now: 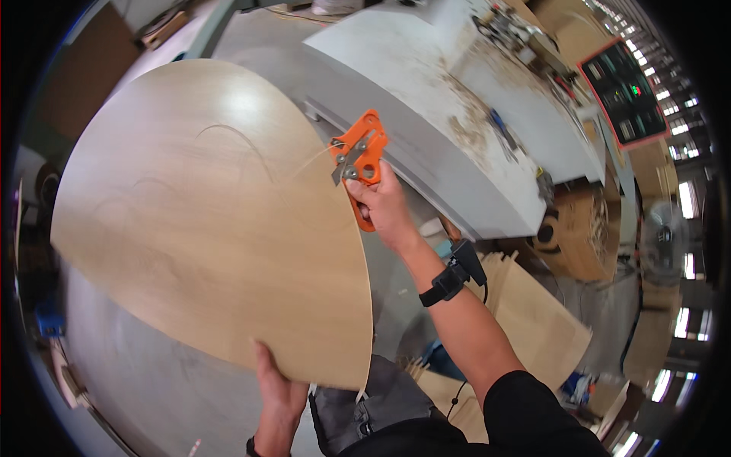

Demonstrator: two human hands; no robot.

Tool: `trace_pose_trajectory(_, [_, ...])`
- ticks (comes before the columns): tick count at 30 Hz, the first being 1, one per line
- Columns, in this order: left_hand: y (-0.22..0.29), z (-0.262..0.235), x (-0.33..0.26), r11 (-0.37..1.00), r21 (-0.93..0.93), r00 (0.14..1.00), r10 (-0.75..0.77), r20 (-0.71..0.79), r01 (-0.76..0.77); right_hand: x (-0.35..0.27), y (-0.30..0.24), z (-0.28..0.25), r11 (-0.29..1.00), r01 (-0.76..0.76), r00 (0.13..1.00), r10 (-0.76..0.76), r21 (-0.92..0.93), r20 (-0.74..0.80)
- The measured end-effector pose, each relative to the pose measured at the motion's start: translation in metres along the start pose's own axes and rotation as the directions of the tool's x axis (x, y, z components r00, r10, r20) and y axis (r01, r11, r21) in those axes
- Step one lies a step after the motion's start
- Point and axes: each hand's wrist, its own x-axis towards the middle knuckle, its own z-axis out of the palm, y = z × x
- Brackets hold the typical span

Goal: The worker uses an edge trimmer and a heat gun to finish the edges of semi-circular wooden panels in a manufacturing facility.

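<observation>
A large light-wood panel (205,221) with a curved outline fills the left and middle of the head view. My left hand (279,390) grips its near edge, thumb on top and the other fingers hidden underneath. In my right hand (386,209) is an orange edge trimmer (365,150) with metal blades and screws, placed against the panel's right edge. The fingers are closed around its handle, which is partly hidden. A thin curled strip (240,139) lies on the panel's upper face, and another pale strip (308,161) runs out from the trimmer.
Beyond the panel stands a white workbench (396,61) with sawdust, pliers (502,131) and other hand tools. A red-framed display (624,93) is at the upper right. A cardboard box (582,232) and stacked wood sheets (537,316) are to my right.
</observation>
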Motion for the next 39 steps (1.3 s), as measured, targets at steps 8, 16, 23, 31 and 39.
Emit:
trace_pose_trajectory(8, [-0.046, 0.145, 0.072, 0.995, -0.062, 0.996, 0.071, -0.049, -0.074, -0.069, 0.000, -0.082, 0.997, -0.047, 0.985, 0.036, -0.060, -0.170])
trace_pose_trajectory(16, [-0.047, 0.196, 0.094, 0.985, -0.107, 0.971, 0.109, -0.215, -0.134, -0.219, 0.069, -0.092, 0.986, -0.159, 0.925, 0.166, 0.049, -0.342])
trace_pose_trajectory(23, [-0.042, 0.037, 0.111, 0.835, 0.498, 0.932, -0.337, 0.132, 0.232, -0.261, 0.027, -0.084, 0.911, -0.344, 0.712, 0.410, 0.226, -0.569])
trace_pose_trajectory(31, [-0.069, 0.186, 0.053, 0.710, 0.704, 0.931, -0.257, 0.259, 0.000, -0.138, -0.047, -0.103, 0.850, -0.341, 0.922, 0.387, 0.401, -0.036])
trace_pose_trajectory(39, [-0.070, 0.230, 0.096, 0.302, 0.936, 0.877, -0.380, 0.293, -0.182, 0.006, -0.157, -0.225, 0.735, -0.670, 0.285, 0.386, -0.106, 0.877])
